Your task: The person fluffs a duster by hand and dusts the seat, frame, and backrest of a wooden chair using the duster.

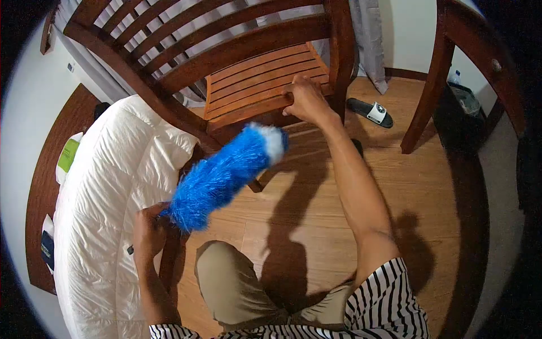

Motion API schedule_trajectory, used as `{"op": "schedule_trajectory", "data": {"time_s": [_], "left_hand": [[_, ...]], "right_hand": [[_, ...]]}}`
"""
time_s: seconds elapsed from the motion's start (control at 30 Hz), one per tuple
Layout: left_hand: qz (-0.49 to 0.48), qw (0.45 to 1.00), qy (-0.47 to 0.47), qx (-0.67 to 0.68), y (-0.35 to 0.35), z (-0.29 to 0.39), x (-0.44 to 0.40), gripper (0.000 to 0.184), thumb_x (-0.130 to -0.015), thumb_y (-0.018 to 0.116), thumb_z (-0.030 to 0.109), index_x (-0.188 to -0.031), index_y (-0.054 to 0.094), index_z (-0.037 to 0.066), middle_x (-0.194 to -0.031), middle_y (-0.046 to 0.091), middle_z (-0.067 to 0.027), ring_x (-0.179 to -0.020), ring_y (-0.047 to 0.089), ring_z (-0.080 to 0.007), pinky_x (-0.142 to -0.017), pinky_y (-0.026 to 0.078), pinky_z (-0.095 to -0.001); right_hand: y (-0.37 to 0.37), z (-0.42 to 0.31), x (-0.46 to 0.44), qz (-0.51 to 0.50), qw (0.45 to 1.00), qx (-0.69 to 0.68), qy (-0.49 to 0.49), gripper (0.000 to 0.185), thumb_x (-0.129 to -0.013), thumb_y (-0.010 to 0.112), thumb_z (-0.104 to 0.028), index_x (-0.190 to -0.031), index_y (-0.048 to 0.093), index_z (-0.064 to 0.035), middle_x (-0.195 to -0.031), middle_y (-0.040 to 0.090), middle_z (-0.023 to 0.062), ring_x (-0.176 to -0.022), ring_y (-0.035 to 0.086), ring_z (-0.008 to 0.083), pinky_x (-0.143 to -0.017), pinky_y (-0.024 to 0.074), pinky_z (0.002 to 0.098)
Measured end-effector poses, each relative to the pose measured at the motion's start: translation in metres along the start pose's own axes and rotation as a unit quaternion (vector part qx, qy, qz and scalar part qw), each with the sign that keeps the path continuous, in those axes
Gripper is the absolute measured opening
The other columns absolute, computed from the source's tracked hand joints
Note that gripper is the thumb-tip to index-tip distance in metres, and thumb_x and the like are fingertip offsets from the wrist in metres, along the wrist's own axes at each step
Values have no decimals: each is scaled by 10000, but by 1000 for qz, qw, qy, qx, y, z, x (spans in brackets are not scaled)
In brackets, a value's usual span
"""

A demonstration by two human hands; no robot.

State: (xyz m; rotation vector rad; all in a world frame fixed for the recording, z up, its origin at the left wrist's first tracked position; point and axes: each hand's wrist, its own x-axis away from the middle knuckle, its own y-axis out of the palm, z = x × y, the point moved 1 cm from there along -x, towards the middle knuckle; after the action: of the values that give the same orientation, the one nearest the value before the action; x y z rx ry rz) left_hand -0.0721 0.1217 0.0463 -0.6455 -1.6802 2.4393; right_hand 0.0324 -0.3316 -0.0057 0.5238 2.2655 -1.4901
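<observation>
My left hand (150,233) is closed round the handle of a fluffy blue duster (220,175) with a white tip. The duster slants up to the right, its tip in front of the chair's seat. My right hand (307,100) is at the rear edge of the slatted wooden chair (265,82), fingers curled at the seat under the backrest. Whether those fingers grip the edge or only rest on it, I cannot make out. Most of the duster's handle is hidden in my left fist, with a dark end (130,249) showing below.
A bed with a white quilt (107,209) stands on the left, against a wooden headboard (42,186). On the wooden floor (350,226) lies a black and white slipper (371,112). To the right are a wooden table leg (428,96) and a dark bin (460,121). Grey curtains (370,42) hang behind.
</observation>
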Motion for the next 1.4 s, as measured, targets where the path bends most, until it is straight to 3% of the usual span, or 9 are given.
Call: {"op": "schedule_trajectory", "data": {"time_s": [0.23,0.43,0.5,0.53,0.6,0.73,0.87,1.07,1.4], "left_hand": [[21,993,-77,-92,-2,18,1,313,-817,608,-39,-1100,737,-2,-1038,723,-248,-939,718,-408,-831,550,-401],[-72,993,-35,83,-16,-54,22,267,-831,605,-73,-1076,710,-48,-901,734,-160,-799,704,-218,-755,541,-343],[-121,973,-74,182,-47,-62,36,226,-835,598,-111,-1037,695,-80,-902,705,-104,-803,659,-157,-727,528,-294],[2,954,-163,251,-45,-97,58,221,-824,597,-95,-1019,694,-60,-837,685,-68,-755,641,-137,-671,507,-268],[-43,946,-218,236,-75,-118,70,229,-810,589,-37,-1012,693,-11,-715,637,-7,-562,510,-62,-498,371,-235],[46,923,-246,292,-77,-172,92,134,-874,606,31,-987,677,22,-697,617,-6,-508,437,-42,-443,298,-224],[127,907,-261,304,-35,-188,84,83,-924,612,80,-993,647,49,-707,602,-10,-495,418,-39,-430,275,-215],[147,852,-232,446,32,-179,45,316,-908,682,137,-1197,563,87,-797,589,-1,-551,460,-63,-464,332,-216],[141,796,-158,567,67,-21,-117,138,-929,681,111,-942,546,86,-722,487,0,-507,429,-82,-412,287,-227]], "right_hand": [[9,10,-8,-34,999,-16,4,490,-713,895,-236,-1123,719,-32,-1137,642,187,-1112,614,366,-1005,463,491],[-67,1,4,-208,975,-82,-1,647,-791,836,-413,-1292,675,-36,-1191,691,237,-1139,648,380,-1015,487,417],[-101,3,13,-182,980,-77,-10,653,-797,827,-451,-1268,685,-22,-1195,690,236,-1135,648,382,-1007,490,420],[-117,4,18,-169,983,-75,-16,658,-799,822,-469,-1256,690,-15,-1198,690,235,-1133,648,383,-1003,491,421],[-142,9,30,-120,989,-84,-18,566,-805,824,-457,-1147,742,-14,-1060,737,204,-989,693,299,-903,523,395],[-162,37,38,31,990,-140,-8,523,-814,816,-478,-1011,779,5,-834,743,142,-775,679,190,-756,533,358],[-150,70,16,129,971,-147,136,536,-838,787,-545,-882,764,-11,-723,677,80,-679,635,151,-683,522,336],[-116,53,5,220,930,-283,83,662,-871,719,-632,-1037,723,8,-879,719,104,-833,648,181,-790,517,369],[-108,43,6,185,919,-310,155,730,-887,670,-675,-1095,711,24,-965,730,126,-899,658,213,-854,504,395]]}}
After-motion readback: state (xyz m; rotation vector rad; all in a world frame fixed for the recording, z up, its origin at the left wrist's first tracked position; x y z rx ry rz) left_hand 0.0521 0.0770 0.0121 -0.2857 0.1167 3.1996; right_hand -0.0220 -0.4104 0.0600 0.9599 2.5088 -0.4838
